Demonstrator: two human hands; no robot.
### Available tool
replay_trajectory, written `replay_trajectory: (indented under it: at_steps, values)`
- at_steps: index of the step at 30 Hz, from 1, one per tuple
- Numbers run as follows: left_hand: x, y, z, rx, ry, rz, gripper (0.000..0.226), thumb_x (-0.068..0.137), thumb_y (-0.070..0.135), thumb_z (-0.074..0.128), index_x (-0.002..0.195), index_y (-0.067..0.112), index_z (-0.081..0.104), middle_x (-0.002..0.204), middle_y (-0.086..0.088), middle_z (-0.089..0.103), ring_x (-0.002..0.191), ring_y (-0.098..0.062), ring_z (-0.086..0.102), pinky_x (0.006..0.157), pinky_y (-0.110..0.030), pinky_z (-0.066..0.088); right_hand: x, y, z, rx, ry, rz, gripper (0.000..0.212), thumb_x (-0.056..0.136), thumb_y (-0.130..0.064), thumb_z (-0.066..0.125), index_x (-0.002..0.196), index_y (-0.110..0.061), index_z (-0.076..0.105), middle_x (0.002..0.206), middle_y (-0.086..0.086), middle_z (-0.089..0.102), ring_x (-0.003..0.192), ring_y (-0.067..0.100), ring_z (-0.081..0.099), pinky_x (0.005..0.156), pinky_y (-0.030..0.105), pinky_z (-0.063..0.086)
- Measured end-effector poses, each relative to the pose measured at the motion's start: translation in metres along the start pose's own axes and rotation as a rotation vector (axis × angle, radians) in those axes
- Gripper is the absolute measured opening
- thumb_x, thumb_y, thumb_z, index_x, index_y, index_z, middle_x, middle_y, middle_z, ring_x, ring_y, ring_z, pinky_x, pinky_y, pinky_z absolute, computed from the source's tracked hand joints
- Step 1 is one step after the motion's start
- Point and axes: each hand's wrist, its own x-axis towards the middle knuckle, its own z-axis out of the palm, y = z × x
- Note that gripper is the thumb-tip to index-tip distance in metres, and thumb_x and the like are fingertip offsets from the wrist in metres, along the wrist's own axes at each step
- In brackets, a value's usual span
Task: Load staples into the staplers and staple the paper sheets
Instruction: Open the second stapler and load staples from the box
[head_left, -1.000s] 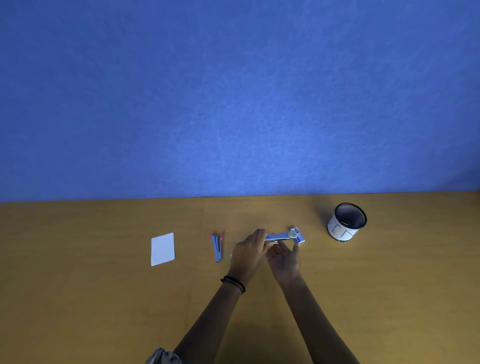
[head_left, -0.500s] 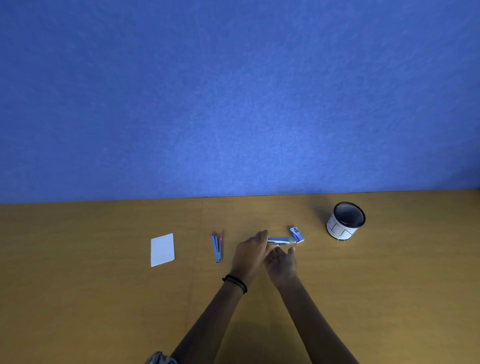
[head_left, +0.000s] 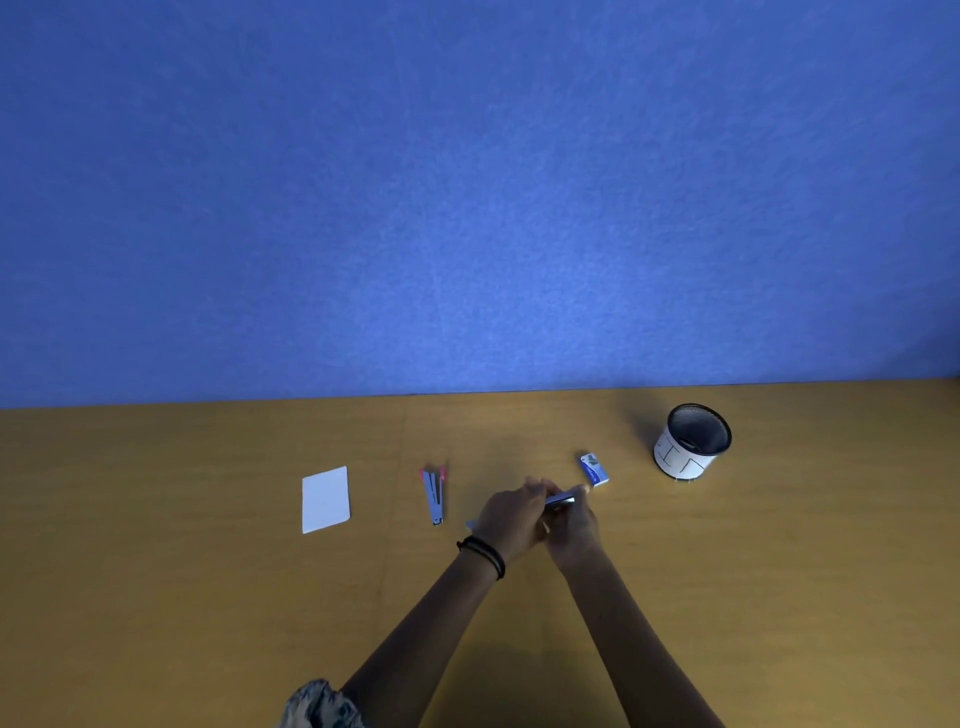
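Observation:
Both hands meet at the table's middle around a silver-blue stapler (head_left: 562, 499). My left hand (head_left: 506, 522) grips it from the left, fingers curled over its top. My right hand (head_left: 571, 525) holds it from below and the right. Most of the stapler is hidden by the fingers. A small blue staple box (head_left: 594, 469) lies just beyond my right hand. A second stapler (head_left: 434, 494), grey with pink ends, lies opened out to the left. A small stack of white paper sheets (head_left: 325, 499) lies further left.
A black mesh cup with a white label (head_left: 691, 441) stands at the back right on the wooden table (head_left: 208, 597). A blue wall rises behind the table's far edge.
Both hands drew the stapler back toward me and slightly left, away from the staple box, which now lies apart on the table. My fingers closed tighter around the stapler.

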Motion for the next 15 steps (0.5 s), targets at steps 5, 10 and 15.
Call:
replay_trajectory:
  at_steps: [5, 10, 15]
  values:
    - [-0.0002, -0.0006, 0.0005, -0.041, 0.034, 0.015, 0.040, 0.091, 0.015, 0.053, 0.131, 0.013, 0.046, 0.119, -0.013, 0.062, 0.105, -0.030, 0.062, 0.084, -0.039, 0.047, 0.0010, 0.0028, -0.0047, 0.077, -0.002, 0.025, 0.053, 0.102, -0.033, 0.021, 0.081, -0.002, 0.058, 0.062, 0.008, 0.073, 0.075, 0.024, 0.063, 0.069, 0.031, 0.045]
    - [0.0022, 0.0021, -0.0047, -0.175, 0.092, 0.012, 0.030, 0.095, 0.014, 0.046, 0.124, 0.010, 0.053, 0.115, -0.012, 0.064, 0.105, -0.026, 0.060, 0.083, -0.035, 0.044, 0.0034, 0.0020, -0.0067, 0.084, 0.015, 0.002, 0.057, 0.102, -0.029, 0.021, 0.066, -0.006, 0.058, 0.046, 0.003, 0.064, 0.038, 0.011, 0.058, 0.055, 0.028, 0.040]
    - [0.0072, 0.0039, -0.0052, -0.168, 0.115, -0.007, 0.026, 0.096, 0.018, 0.045, 0.115, 0.006, 0.057, 0.108, -0.012, 0.066, 0.100, -0.027, 0.061, 0.081, -0.038, 0.048, 0.0020, 0.0033, -0.0060, 0.137, 0.032, -0.009, 0.056, 0.102, -0.039, 0.016, 0.073, -0.008, 0.054, 0.048, 0.005, 0.065, 0.066, 0.021, 0.057, 0.060, 0.031, 0.042]
